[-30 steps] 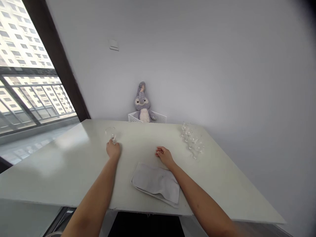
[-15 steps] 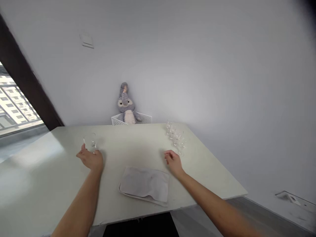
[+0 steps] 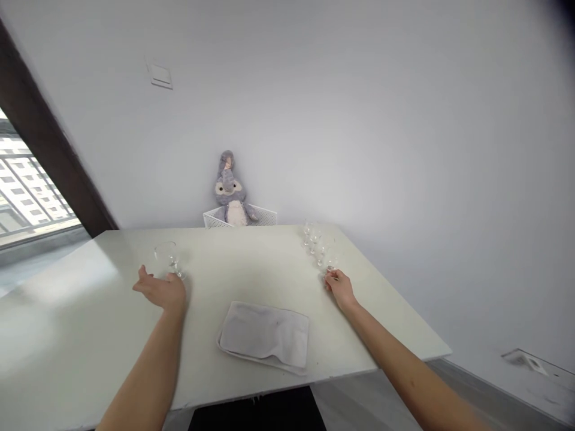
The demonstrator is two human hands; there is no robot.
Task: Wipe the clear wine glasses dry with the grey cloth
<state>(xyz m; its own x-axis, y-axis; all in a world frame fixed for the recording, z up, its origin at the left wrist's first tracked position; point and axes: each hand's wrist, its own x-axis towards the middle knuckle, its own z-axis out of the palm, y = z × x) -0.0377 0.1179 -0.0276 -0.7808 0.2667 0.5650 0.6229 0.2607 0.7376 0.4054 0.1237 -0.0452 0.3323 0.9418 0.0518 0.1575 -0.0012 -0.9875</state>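
Several clear stemmed glasses [image 3: 315, 238] stand in a slanting row at the table's back right. At the near end of that row, my right hand [image 3: 340, 288] has its fingers closed at the lower part of the nearest glass [image 3: 332, 258]. On the left, my left hand [image 3: 160, 290] is open, thumb and fingers apart, just in front of clear glassware [image 3: 166, 252]. How many glasses are there is hard to tell. A folded grey cloth [image 3: 265, 334] lies flat near the front edge, between my forearms.
A grey plush toy [image 3: 229, 190] sits in a white perforated basket [image 3: 268, 217] behind the back edge of the white table [image 3: 242, 269]. A wall rises behind, with a window at the far left.
My right hand has moved right and slightly forward, from beside the row to the nearest glass. My left hand has shifted slightly left, and more of the glassware behind it shows.
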